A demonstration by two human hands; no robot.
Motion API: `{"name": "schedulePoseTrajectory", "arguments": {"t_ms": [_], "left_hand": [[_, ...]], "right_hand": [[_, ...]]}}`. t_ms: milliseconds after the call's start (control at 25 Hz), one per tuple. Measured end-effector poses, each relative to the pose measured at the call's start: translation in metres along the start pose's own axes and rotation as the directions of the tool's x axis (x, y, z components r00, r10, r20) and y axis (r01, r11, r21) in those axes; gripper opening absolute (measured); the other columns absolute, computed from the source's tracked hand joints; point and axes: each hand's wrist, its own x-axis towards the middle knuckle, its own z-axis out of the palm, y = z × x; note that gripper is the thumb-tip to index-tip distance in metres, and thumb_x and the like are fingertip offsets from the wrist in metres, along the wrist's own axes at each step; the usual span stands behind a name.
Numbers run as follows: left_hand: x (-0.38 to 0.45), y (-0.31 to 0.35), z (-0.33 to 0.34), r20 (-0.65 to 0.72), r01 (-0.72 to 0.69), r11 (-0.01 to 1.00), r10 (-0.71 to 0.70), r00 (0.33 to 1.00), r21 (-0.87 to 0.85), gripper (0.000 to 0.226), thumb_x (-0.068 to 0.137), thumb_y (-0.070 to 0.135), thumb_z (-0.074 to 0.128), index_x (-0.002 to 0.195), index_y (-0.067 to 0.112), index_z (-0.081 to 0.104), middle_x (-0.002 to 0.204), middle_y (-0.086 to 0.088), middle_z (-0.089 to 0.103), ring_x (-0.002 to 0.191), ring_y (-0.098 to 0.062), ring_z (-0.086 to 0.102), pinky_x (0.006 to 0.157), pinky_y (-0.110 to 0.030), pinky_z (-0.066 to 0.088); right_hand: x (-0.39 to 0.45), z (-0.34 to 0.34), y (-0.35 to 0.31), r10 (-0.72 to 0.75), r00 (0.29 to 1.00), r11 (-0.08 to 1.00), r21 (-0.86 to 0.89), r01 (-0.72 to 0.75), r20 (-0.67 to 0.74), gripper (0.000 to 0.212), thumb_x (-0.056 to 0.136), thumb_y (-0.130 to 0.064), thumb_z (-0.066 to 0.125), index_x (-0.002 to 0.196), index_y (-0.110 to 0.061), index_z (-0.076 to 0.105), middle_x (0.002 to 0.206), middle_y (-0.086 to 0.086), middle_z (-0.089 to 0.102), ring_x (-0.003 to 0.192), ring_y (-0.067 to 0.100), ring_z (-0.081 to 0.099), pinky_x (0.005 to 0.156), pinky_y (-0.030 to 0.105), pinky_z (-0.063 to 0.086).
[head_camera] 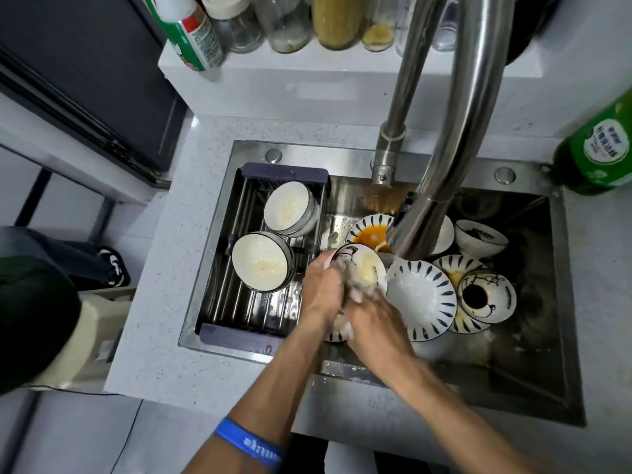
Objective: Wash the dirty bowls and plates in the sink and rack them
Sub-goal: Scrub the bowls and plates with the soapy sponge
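Note:
My left hand (321, 289) grips the left rim of a white bowl with a cartoon print (355, 260), held tilted over the steel sink (533, 364). My right hand (372, 319) presses a soapy yellowish sponge (362, 280) into that bowl. A white plate with blue dashes (422, 295) lies right of the hands. Behind it sits a plate with orange sauce (367, 230). At the right, a patterned bowl (487, 295) rests on another dashed plate, and a small bowl (480, 236) stands further back. Two white bowls (261, 260) (289, 206) lean in the dark rack (236, 295) on the sink's left.
The steel faucet (441, 172) arches over the sink's middle, its spout just above the bowl. A green bottle (602, 152) stands at the right rim. Jars and a green-white bottle (191, 32) line the back ledge. White counter (160, 302) runs along the left.

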Motion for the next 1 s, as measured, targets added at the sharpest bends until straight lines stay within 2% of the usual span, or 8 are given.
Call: {"name": "schedulePoseTrajectory", "arguments": {"t_ms": [160, 280, 480, 560, 640, 800, 920, 1000], "left_hand": [[0.001, 0.003, -0.006, 0.193, -0.032, 0.991, 0.005, 0.981, 0.134, 0.038, 0.09, 0.028, 0.05, 0.126, 0.035, 0.06, 0.113, -0.003, 0.072, 0.099, -0.014, 0.067, 0.093, -0.036, 0.054], [0.004, -0.003, -0.01, 0.011, -0.109, 0.993, 0.109, 0.994, 0.053, 0.04, 0.088, 0.023, 0.048, 0.124, 0.035, 0.06, 0.113, -0.002, 0.071, 0.101, -0.018, 0.067, 0.09, -0.035, 0.054], [0.01, 0.01, -0.019, 0.178, -0.127, 0.988, 0.11, 0.978, 0.087, 0.039, 0.097, 0.0, 0.04, 0.117, 0.025, 0.062, 0.096, 0.004, 0.07, 0.078, -0.005, 0.066, 0.064, -0.016, 0.05], [0.012, 0.009, -0.024, 0.049, -0.139, 0.987, 0.135, 0.99, 0.078, 0.042, 0.095, 0.003, 0.041, 0.119, 0.03, 0.062, 0.103, 0.005, 0.072, 0.088, -0.006, 0.068, 0.074, -0.018, 0.054], [0.008, 0.005, -0.027, 0.252, -0.158, 0.973, 0.112, 0.961, 0.17, 0.042, 0.093, 0.004, 0.043, 0.123, 0.026, 0.063, 0.107, -0.001, 0.074, 0.097, -0.018, 0.069, 0.086, -0.032, 0.057], [0.014, -0.001, -0.032, 0.064, -0.178, 0.984, 0.176, 0.982, 0.028, 0.043, 0.087, 0.009, 0.044, 0.124, 0.023, 0.062, 0.106, -0.004, 0.073, 0.093, -0.018, 0.069, 0.079, -0.029, 0.057], [0.004, 0.006, -0.032, 0.325, -0.144, 0.974, 0.082, 0.942, 0.172, 0.038, 0.09, 0.016, 0.052, 0.127, 0.014, 0.061, 0.112, -0.005, 0.07, 0.092, -0.021, 0.064, 0.079, -0.033, 0.053], [0.002, 0.003, -0.028, 0.182, -0.164, 0.981, 0.143, 0.973, 0.103, 0.04, 0.092, 0.011, 0.048, 0.13, 0.017, 0.058, 0.109, -0.004, 0.071, 0.096, -0.02, 0.066, 0.084, -0.03, 0.054]], "right_hand": [[-0.005, 0.008, 0.002, -0.118, 0.992, 0.977, 0.172, 0.123, -0.038, 0.04, 0.071, 0.005, 0.073, 0.103, -0.016, 0.061, 0.127, 0.001, 0.059, 0.119, 0.022, 0.056, 0.096, 0.03, 0.05], [-0.002, 0.01, 0.011, -0.016, 0.989, 0.959, 0.279, 0.056, -0.144, 0.054, 0.071, 0.008, 0.068, 0.121, -0.011, 0.061, 0.126, -0.008, 0.058, 0.116, 0.007, 0.052, 0.098, 0.013, 0.041], [0.003, 0.003, 0.009, -0.201, 0.974, 0.979, 0.016, 0.204, -0.103, 0.055, 0.059, 0.002, 0.083, 0.109, -0.016, 0.069, 0.114, -0.001, 0.068, 0.101, 0.021, 0.062, 0.077, 0.035, 0.059], [0.0, 0.006, 0.006, -0.157, 0.983, 0.983, 0.079, 0.165, -0.091, 0.041, 0.065, -0.002, 0.08, 0.103, -0.016, 0.071, 0.111, 0.002, 0.069, 0.102, 0.023, 0.062, 0.079, 0.038, 0.057], [0.0, 0.01, -0.004, -0.244, 0.967, 0.97, -0.046, 0.241, -0.078, 0.051, 0.059, 0.002, 0.083, 0.105, -0.016, 0.072, 0.114, 0.002, 0.068, 0.106, 0.027, 0.063, 0.071, 0.04, 0.061], [0.003, 0.012, 0.001, -0.176, 0.978, 0.984, 0.007, 0.178, -0.11, 0.044, 0.064, 0.005, 0.08, 0.104, -0.01, 0.071, 0.111, 0.005, 0.068, 0.102, 0.025, 0.062, 0.078, 0.036, 0.058], [-0.004, 0.012, -0.004, -0.287, 0.957, 0.95, -0.136, 0.28, -0.04, 0.06, 0.057, 0.004, 0.084, 0.113, -0.012, 0.068, 0.119, 0.007, 0.067, 0.106, 0.029, 0.062, 0.063, 0.04, 0.061], [-0.005, 0.013, 0.003, -0.205, 0.968, 0.977, -0.092, 0.193, -0.144, 0.042, 0.06, 0.001, 0.083, 0.101, -0.006, 0.072, 0.109, 0.011, 0.071, 0.096, 0.033, 0.067, 0.064, 0.044, 0.06]]}}
